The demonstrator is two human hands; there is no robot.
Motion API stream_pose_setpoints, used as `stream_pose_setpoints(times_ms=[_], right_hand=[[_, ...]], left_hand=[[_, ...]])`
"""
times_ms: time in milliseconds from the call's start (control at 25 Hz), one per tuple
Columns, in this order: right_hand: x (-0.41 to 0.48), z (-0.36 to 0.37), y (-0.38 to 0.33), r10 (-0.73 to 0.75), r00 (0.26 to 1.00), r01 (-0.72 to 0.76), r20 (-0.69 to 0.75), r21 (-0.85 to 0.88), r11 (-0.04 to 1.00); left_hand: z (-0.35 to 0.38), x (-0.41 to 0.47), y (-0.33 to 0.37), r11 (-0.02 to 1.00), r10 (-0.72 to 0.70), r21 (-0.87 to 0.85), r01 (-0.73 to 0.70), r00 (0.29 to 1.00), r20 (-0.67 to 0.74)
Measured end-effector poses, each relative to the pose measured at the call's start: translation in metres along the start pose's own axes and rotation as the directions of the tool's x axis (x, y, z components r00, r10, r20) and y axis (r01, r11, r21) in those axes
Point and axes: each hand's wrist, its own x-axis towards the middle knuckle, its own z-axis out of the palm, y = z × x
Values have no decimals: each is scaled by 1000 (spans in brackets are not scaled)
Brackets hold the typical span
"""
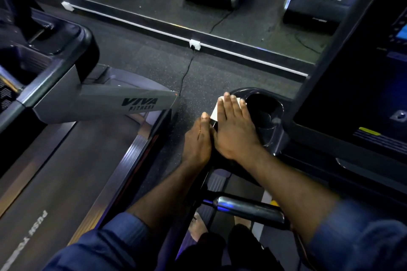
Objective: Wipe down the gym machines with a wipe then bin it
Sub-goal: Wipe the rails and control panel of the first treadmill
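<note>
A white wipe [215, 110] lies on the left end of a treadmill's dark console, beside its black cup holder [263, 108]. My right hand [234, 126] presses flat on the wipe with straight fingers, covering most of it. My left hand [198, 138] rests against the console's left edge just beside the right hand, thumb up near the wipe's corner; its fingers are hidden below the edge.
The console's dark screen [356, 86] rises at the right. A second treadmill marked VIVA FITNESS [141, 103] stands at the left with its belt. A shiny handrail [248, 208] crosses below my arms. A cable [187, 72] runs over the speckled floor to a mirror wall.
</note>
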Motion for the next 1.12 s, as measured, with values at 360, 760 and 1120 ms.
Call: stream_pose_setpoints(times_ms=[360, 760, 1120], right_hand=[[-102, 25, 22, -154, 988, 152, -13, -109, 982], [-83, 15, 30, 16, 1000, -16, 3, -38, 999], [-57, -1, 18, 93, 996, -93, 15, -9, 996]], left_hand=[[7, -4, -3, 964, 176, 192, -185, 982, 64], [9, 3, -8, 894, 251, 348, -284, 958, 138], [-3, 10, -8, 897, 204, 360, -255, 963, 176]])
